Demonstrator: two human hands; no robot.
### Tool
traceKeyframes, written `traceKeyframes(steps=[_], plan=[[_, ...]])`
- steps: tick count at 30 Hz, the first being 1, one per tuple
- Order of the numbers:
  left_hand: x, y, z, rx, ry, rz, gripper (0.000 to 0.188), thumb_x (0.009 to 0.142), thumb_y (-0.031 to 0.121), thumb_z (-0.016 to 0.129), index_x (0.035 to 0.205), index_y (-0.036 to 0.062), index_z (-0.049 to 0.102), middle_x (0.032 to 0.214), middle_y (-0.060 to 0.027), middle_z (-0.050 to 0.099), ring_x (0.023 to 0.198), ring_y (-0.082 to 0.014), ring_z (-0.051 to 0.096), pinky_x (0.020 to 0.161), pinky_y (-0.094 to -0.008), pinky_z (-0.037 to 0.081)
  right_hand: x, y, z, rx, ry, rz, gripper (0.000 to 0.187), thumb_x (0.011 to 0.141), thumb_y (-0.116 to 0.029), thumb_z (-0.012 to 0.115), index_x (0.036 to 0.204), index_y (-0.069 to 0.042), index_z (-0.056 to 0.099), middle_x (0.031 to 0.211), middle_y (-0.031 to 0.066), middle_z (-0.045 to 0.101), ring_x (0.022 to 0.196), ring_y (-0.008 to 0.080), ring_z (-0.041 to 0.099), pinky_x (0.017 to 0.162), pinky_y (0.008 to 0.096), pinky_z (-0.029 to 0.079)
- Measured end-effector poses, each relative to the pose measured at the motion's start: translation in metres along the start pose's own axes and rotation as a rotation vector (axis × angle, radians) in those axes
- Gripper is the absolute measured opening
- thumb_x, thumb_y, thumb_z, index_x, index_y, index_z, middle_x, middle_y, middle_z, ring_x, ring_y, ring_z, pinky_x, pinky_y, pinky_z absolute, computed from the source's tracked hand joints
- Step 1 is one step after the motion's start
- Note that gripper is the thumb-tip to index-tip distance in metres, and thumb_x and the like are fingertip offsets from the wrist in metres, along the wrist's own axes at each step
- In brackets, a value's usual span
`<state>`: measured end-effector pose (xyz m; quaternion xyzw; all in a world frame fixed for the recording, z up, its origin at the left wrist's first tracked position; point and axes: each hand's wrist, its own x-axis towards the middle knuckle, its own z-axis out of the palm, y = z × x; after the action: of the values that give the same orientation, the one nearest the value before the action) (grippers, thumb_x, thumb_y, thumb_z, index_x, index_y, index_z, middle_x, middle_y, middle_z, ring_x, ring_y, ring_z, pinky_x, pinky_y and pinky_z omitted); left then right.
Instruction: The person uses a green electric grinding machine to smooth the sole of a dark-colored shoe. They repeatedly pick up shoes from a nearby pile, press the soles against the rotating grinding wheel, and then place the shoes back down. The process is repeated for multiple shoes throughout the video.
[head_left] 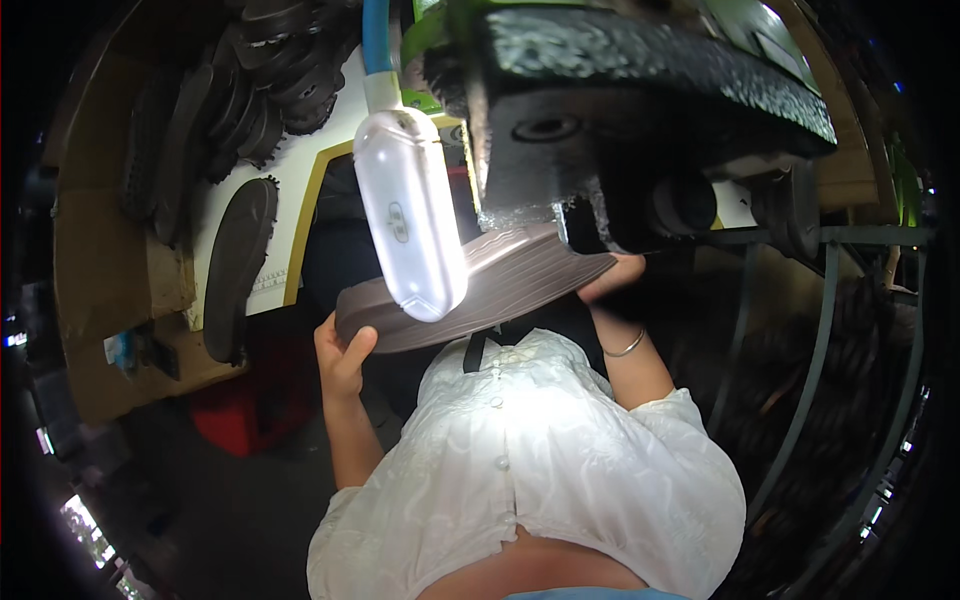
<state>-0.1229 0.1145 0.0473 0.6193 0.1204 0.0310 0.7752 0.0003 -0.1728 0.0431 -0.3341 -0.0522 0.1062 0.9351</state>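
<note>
A brown shoe sole [500, 285] with a ridged side spans the space between my two hands, just in front of my body. My left hand [345, 352] grips its left end, thumb on the near side. At the other end my right hand [612, 282] holds the sole, its fingers partly hidden behind it and in shadow. Part of the sole's far edge passes under a dark machine head [640, 130]. A lit white lamp [410, 210] on a blue cable hangs in front of the sole and covers some of it.
Several dark soles [235, 100] are heaped at the far left beside cardboard [95, 200]. A single sole [240, 265] lies on the white tabletop [290, 180] with a yellow edge. Low on the left is a red object [235, 410]; at right stands a metal rack [825, 330].
</note>
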Motion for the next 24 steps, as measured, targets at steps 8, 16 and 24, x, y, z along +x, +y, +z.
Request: traceKeyframes(steps=[8,16,24], plan=[[-0.025,-0.021,-0.048,-0.088,0.045,-0.034,0.042,0.075,0.017,0.066,0.107,-0.0057,0.053,0.1,-0.0099,0.059,0.092,-0.016,0.056,0.085,-0.0284,0.041,-0.008,0.028,0.026,0.181,-0.062,0.111,0.04,0.067,-0.001,0.046,0.106,0.005,0.051,0.105,0.0136,0.055,0.097,0.0257,0.055,0.088,0.0354,0.042],[0.003,-0.076,-0.021,0.342,-0.278,-0.271,0.042,0.07,0.013,0.073,0.104,-0.0029,0.056,0.095,-0.0078,0.062,0.086,-0.0145,0.059,0.076,-0.0288,0.047,0.015,-0.005,0.051,-0.592,-0.086,0.193,0.047,0.061,-0.011,0.068,0.104,-0.002,0.05,0.085,0.0027,0.054,0.074,0.0122,0.053,0.07,0.0244,0.043],[0.04,-0.019,0.133,0.39,-0.263,0.148,0.031,0.074,0.018,0.07,0.098,0.0009,0.061,0.084,-0.0088,0.065,0.076,-0.0171,0.062,0.067,-0.0293,0.048,0.049,-0.037,0.067,-1.007,-0.505,0.137,0.035,0.059,-0.018,0.074,0.087,-0.002,0.06,0.082,0.0073,0.06,0.078,0.0163,0.055,0.072,0.0294,0.044]])
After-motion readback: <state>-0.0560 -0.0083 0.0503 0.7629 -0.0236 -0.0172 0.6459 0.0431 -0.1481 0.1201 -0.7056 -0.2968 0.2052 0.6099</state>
